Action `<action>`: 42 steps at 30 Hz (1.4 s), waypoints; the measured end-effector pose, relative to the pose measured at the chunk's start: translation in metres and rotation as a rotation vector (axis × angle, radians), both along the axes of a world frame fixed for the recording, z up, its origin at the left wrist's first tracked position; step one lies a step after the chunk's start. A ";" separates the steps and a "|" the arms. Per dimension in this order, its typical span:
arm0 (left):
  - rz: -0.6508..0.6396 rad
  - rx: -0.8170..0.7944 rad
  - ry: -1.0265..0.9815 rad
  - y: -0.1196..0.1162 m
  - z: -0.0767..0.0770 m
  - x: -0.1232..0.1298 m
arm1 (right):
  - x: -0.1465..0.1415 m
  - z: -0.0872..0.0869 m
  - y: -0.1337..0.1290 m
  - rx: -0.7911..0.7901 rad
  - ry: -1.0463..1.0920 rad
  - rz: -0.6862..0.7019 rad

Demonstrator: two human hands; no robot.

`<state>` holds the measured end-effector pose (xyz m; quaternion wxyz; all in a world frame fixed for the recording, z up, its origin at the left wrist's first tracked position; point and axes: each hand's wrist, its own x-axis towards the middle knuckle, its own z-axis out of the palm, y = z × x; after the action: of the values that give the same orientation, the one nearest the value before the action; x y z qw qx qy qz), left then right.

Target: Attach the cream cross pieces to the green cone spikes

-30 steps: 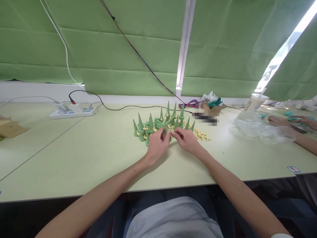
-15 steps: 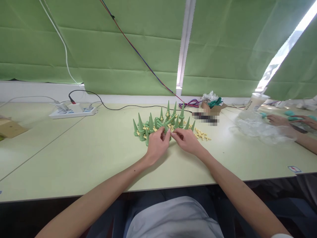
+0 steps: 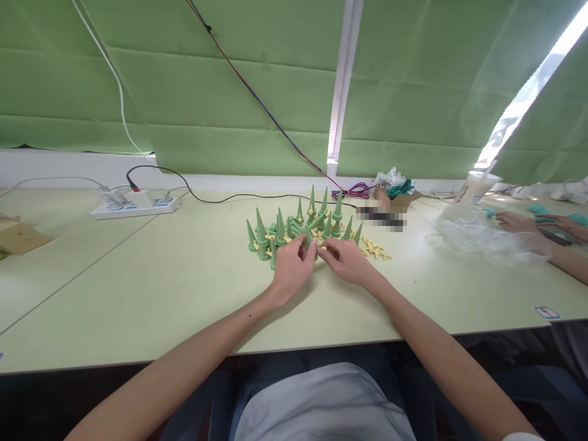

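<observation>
Near the middle of the table, my left hand point(image 3: 293, 272) is closed on a green cone-shaped piece point(image 3: 308, 236), its pointed tip upward. My right hand point(image 3: 345, 260) pinches just beside it, fingertips almost touching those of the left. A bit of yellow shows at the right fingertips, too small and covered to make out fully. Around and behind both hands stand several green plastic cones point(image 3: 260, 231), many with small yellow pieces at their bases. Green stick-like parts point(image 3: 298, 227) lie among them. Loose yellow branched pieces point(image 3: 375, 248) are heaped to the right.
A white power strip point(image 3: 138, 207) with plugs lies at the left, a cardboard box point(image 3: 22, 236) beyond it. Behind the cones are coiled wires point(image 3: 353, 192) and a small carton point(image 3: 399, 201). At right are a cup point(image 3: 475, 188), a plastic bag point(image 3: 489, 236) and another person's hands point(image 3: 517, 222).
Both my hands stay almost in place, fingertips still together at the green cone. The view has shifted very slightly.
</observation>
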<state>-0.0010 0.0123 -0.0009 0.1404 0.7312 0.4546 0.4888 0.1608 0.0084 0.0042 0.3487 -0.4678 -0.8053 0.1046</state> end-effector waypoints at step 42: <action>-0.023 -0.014 0.075 0.001 -0.001 0.000 | -0.001 -0.001 0.000 -0.073 -0.153 0.050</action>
<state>-0.0011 0.0132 -0.0016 0.1339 0.7534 0.4542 0.4562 0.1601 0.0083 0.0027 0.2660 -0.4666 -0.8368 0.1065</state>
